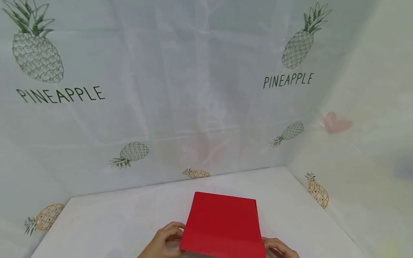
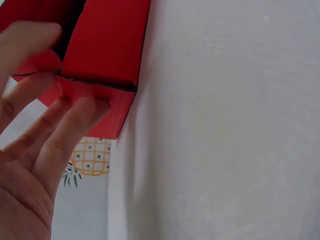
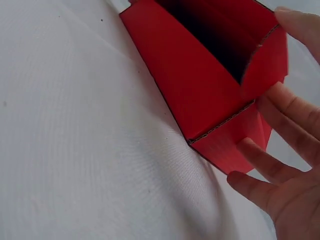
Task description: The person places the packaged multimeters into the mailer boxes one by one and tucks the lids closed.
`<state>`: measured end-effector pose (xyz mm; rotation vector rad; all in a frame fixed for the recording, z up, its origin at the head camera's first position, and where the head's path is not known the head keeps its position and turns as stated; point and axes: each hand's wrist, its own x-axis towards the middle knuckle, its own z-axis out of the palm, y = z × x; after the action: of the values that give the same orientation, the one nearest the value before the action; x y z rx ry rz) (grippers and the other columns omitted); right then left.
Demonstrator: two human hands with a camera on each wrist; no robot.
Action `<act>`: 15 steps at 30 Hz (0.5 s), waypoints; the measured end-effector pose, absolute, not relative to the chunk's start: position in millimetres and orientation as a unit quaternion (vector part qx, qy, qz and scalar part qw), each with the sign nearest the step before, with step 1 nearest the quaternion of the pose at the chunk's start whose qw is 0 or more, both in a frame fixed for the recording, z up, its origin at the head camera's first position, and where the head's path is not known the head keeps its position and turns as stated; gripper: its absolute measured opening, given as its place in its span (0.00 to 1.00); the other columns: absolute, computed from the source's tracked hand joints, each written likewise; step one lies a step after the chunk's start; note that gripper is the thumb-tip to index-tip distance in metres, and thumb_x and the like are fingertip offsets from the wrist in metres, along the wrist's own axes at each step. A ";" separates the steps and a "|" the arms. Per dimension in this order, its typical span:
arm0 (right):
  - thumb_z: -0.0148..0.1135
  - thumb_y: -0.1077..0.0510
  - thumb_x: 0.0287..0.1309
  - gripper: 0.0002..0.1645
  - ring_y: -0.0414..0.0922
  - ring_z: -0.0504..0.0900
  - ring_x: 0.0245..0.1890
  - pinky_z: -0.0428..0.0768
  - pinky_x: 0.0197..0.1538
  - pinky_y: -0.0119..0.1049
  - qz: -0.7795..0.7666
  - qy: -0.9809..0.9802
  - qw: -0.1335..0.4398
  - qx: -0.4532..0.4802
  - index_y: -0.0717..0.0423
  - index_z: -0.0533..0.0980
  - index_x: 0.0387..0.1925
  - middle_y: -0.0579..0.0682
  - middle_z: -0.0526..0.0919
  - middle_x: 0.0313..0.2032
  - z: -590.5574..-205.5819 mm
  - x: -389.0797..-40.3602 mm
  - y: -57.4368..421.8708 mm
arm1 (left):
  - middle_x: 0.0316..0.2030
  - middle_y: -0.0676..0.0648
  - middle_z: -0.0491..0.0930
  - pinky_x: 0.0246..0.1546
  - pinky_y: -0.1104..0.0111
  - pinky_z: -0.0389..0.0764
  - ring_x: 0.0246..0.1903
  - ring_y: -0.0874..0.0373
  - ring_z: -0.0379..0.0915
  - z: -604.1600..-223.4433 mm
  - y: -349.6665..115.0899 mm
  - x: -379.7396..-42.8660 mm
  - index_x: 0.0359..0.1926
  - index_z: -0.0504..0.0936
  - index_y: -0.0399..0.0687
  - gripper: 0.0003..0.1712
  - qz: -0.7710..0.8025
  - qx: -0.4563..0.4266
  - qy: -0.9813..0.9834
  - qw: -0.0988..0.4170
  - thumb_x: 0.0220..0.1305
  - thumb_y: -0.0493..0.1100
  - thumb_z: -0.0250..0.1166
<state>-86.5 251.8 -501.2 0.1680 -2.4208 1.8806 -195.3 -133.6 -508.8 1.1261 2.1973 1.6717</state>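
A red cardboard box (image 1: 223,223) rests on the white surface between my hands, its lid tilted up along the near side. A dark gap shows between the lid and the box's front wall (image 2: 107,45) in the left wrist view. My left hand (image 1: 166,239) holds the box's left end, fingers against the side wall and thumb by the gap. At the other end, my right hand (image 1: 280,247) has its thumb at the lid's corner and its fingers on the side wall. A curved side flap (image 3: 267,65) stands between that thumb and fingers. What lies inside the box is hidden.
The white tabletop (image 1: 122,218) spreads around the box. Behind it hangs a pale sheet (image 1: 193,89) printed with pineapples, which also encloses the left and right sides.
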 end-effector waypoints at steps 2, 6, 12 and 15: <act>0.62 0.68 0.52 0.10 0.29 0.76 0.45 0.80 0.46 0.52 0.601 -0.796 0.051 0.050 0.62 0.78 0.39 0.42 0.76 0.46 -503.8 -87.8 251.7 | 0.51 0.44 0.71 0.44 0.73 0.80 0.46 0.64 0.74 -506.7 -132.9 -195.1 0.42 0.79 0.51 0.11 0.550 0.373 0.743 0.082 0.57 0.42 0.67; 0.59 0.69 0.54 0.09 0.29 0.76 0.45 0.81 0.45 0.37 0.606 -0.793 0.046 0.043 0.63 0.78 0.39 0.35 0.74 0.45 -507.8 -88.4 252.7 | 0.53 0.41 0.70 0.45 0.73 0.79 0.47 0.63 0.75 -502.6 -134.9 -193.2 0.46 0.80 0.48 0.11 0.571 0.342 0.735 0.130 0.62 0.40 0.60; 0.56 0.69 0.57 0.09 0.29 0.75 0.46 0.82 0.46 0.39 0.624 -0.779 0.044 0.033 0.63 0.79 0.39 0.36 0.74 0.46 -509.0 -87.5 249.6 | 0.55 0.37 0.68 0.45 0.70 0.80 0.47 0.61 0.77 -502.0 -136.7 -193.3 0.46 0.81 0.44 0.11 0.603 0.289 0.720 0.183 0.66 0.40 0.56; 0.55 0.70 0.57 0.10 0.29 0.75 0.46 0.81 0.47 0.41 0.635 -0.770 0.047 0.036 0.60 0.80 0.38 0.37 0.74 0.47 -510.0 -87.7 248.7 | 0.56 0.36 0.67 0.45 0.69 0.80 0.47 0.59 0.77 -502.2 -136.5 -193.2 0.46 0.80 0.42 0.12 0.619 0.274 0.710 0.195 0.64 0.40 0.58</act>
<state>-87.7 248.7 -510.0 0.1105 -2.3493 1.9382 -193.2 -136.5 -502.2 0.7696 1.9892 1.7359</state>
